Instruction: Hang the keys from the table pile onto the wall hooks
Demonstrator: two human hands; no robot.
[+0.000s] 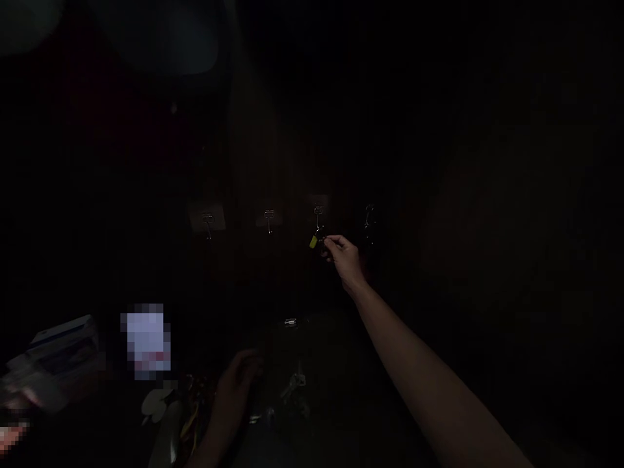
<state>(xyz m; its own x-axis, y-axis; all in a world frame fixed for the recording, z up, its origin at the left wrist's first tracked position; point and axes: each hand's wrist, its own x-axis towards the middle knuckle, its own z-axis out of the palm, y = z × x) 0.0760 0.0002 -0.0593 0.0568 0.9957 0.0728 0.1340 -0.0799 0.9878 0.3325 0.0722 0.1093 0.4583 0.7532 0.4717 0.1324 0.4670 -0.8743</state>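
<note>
1. Nearest, low in the dim view, the left hand [238,380] lies on a dark surface with its fingers loosely curled; whether it grips anything I cannot tell in this light. Just to its left sits a cluttered heap of small pale and coloured bits [178,403], too dark to name, and to its right a few faint glinting metal pieces [295,383].

2. Farther left lies a pale flat box [63,344], with a blurred-out white patch just beside it.

3. Beyond, the right arm stretches forward and up. The right hand [344,257] pinches a small yellow tag [312,242] between fingertips and thumb, right under a hook.

4. On the dark wall, farthest off, I count four small silver metal hooks [269,220] in a row, at least the two left ones on pale square pads. The tag hangs at the third from the left [318,218]; the other three look bare.

5. Risk, as I judge it: the light is so poor that the pinched piece could miss or slip off the hook and fall among the clutter below. A hard tug might also peel the pad from the wall.
</note>
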